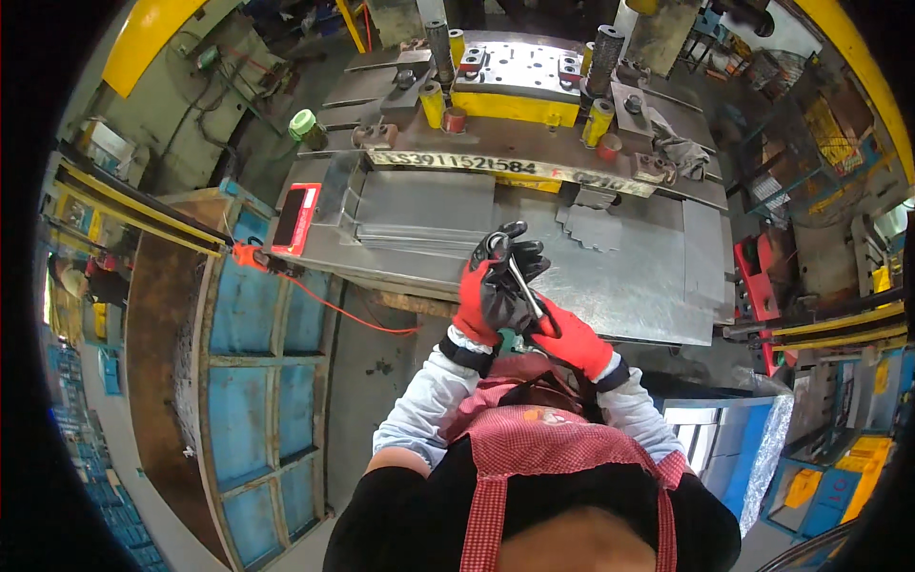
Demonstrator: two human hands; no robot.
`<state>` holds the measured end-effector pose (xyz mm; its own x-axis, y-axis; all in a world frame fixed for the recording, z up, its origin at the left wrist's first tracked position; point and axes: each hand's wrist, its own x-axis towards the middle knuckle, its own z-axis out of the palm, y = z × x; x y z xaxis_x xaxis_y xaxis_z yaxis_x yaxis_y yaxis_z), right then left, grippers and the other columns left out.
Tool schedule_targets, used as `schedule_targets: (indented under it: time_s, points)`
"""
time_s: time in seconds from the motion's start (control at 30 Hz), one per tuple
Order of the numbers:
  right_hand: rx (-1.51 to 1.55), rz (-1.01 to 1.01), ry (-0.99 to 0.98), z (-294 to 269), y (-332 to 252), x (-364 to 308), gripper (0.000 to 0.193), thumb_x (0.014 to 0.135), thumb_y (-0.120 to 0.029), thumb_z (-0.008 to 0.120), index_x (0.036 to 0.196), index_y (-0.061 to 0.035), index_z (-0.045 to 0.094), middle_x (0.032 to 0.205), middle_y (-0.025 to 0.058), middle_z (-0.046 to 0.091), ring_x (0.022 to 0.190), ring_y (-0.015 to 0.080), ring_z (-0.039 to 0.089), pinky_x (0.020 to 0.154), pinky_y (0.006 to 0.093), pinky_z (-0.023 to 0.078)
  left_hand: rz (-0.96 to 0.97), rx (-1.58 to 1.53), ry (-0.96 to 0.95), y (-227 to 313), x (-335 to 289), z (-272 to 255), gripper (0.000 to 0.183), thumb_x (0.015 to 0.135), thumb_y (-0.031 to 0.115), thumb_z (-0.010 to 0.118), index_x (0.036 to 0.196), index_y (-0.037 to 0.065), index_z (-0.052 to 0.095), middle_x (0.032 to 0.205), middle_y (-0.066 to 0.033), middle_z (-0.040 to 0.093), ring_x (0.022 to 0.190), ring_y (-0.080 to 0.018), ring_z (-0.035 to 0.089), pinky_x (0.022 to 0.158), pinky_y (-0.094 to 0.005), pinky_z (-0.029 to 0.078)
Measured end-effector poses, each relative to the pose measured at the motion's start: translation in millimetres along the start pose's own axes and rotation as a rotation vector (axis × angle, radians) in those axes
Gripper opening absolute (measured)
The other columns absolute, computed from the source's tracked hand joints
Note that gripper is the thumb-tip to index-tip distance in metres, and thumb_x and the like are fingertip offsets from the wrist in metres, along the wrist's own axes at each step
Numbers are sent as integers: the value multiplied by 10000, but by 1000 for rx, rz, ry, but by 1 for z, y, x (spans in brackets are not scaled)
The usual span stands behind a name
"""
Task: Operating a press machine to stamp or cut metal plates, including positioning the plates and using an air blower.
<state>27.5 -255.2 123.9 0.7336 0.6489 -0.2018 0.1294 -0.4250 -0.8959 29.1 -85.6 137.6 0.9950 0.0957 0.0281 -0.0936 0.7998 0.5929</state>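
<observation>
Close together over the table's front edge, my two hands wear red gloves with black palms and fingers. A slim silvery metal piece [520,278] runs slantwise between them; its exact kind cannot be made out. My left hand [494,291] is curled around its upper part, with dark fingertips pointing away from me. The right hand [568,338] is closed at its lower end, where the fingers are partly hidden. Just beyond my left hand lies a stack of flat grey metal sheets [429,205]. Smaller notched metal pieces [593,229] lie to the right of it.
A press die [519,81] with yellow blocks and upright posts stands at the back of the metal table [629,286]. A red-framed panel [296,219] lies at the table's left. Blue-panelled crate [243,305] stands left; red cable [348,319] hangs nearby. Grey cloth [681,153] lies back right.
</observation>
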Motion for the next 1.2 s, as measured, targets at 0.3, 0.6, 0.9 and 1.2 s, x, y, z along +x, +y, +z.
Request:
schedule_targets:
  time_s: [0.3,0.6,0.9,1.2]
  points:
    - [-24,96,299,-17,25,19,651,699,-219,643,1273,-68,375,825,90,565,725,191,529,696,318,429,244,1743,116,6,-49,-161,394,789,288,595,1094,44,547,1133,-146,531,1032,-263,520,881,-324,401]
    - [-79,55,85,-44,16,79,654,715,-229,611,1314,-174,354,955,121,593,859,218,561,788,319,422,-92,1142,614,41,-83,-162,485,797,324,594,1201,79,485,1138,-151,527,1045,-271,503,875,-312,387]
    - [-15,101,-89,-52,32,176,560,699,-240,644,1202,-64,468,1031,119,591,947,233,554,809,312,415,2,897,223,23,-52,-153,401,838,211,548,1195,39,487,1126,-76,555,1014,-125,508,866,-232,379]
    - [-177,-135,170,-29,-46,105,667,659,-279,629,1252,-66,411,990,211,574,895,315,563,776,367,428,-105,-400,164,36,43,-148,387,837,421,503,1082,123,536,985,-75,606,892,-242,576,817,-370,449]
